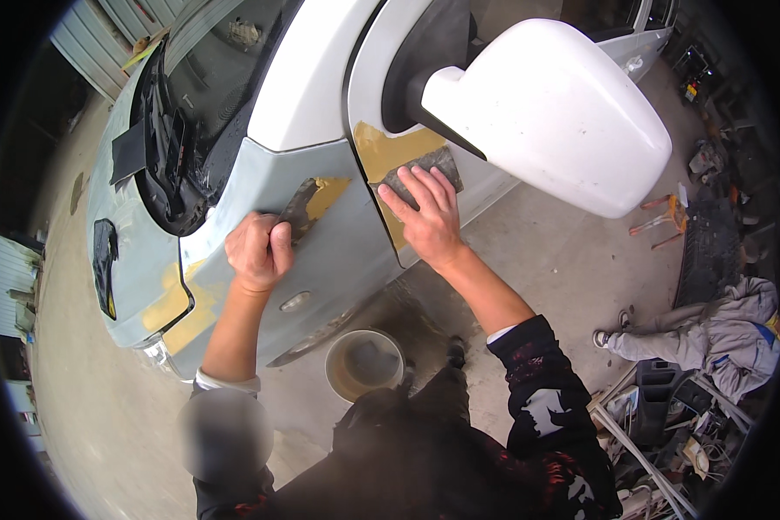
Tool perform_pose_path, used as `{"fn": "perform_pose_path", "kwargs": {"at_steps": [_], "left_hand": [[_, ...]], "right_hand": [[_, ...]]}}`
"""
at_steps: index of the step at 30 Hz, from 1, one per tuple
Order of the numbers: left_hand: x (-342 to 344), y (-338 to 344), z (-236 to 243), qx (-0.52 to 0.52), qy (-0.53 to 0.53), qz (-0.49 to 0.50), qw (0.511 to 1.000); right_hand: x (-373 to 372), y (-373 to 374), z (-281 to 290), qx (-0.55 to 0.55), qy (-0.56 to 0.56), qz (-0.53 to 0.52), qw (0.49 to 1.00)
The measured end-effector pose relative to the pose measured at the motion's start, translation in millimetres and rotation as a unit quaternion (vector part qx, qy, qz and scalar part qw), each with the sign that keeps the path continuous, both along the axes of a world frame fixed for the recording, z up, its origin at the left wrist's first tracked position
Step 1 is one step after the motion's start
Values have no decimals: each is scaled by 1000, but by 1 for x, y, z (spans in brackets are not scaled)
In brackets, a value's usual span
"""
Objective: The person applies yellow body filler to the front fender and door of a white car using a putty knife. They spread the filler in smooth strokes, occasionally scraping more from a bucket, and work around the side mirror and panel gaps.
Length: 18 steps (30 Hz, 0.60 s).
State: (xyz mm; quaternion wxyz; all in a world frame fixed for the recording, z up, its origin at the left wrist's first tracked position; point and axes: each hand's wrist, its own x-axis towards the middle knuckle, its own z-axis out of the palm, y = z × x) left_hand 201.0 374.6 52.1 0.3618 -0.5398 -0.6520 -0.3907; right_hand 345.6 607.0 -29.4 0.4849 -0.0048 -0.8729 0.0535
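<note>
My left hand point(258, 251) is closed on a dark, flat piece point(299, 208) against the grey front fender point(321, 269) of a car, beside a yellow filler patch point(329, 192). My right hand point(427, 217) lies over a dark sheet point(446, 173) on the door's larger yellow patch point(386, 143), fingers spread and pressing on it. The white side mirror point(555, 113) juts out to the right of that hand. More yellow filler point(169, 308) shows on the front of the car at left. The windscreen base has black trim point(156, 182).
A bucket point(364, 342) of cloudy liquid stands below me on the concrete floor point(546, 260). At right are a small orange stand point(667, 212), a person in grey clothing point(711, 338), and piled parts and metal bars point(667, 407). Corrugated panels point(95, 43) stand at upper left.
</note>
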Motion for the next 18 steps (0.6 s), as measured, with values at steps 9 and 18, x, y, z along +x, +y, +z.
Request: {"fn": "perform_pose_path", "kwargs": {"at_steps": [9, 18], "left_hand": [[-2, 0, 0, 5, 2, -10, 1000], [0, -1, 1, -3, -1, -2, 1000]], "right_hand": [[26, 12, 7, 13, -25, 15, 999], [-18, -22, 47, -59, 51, -32, 996]]}}
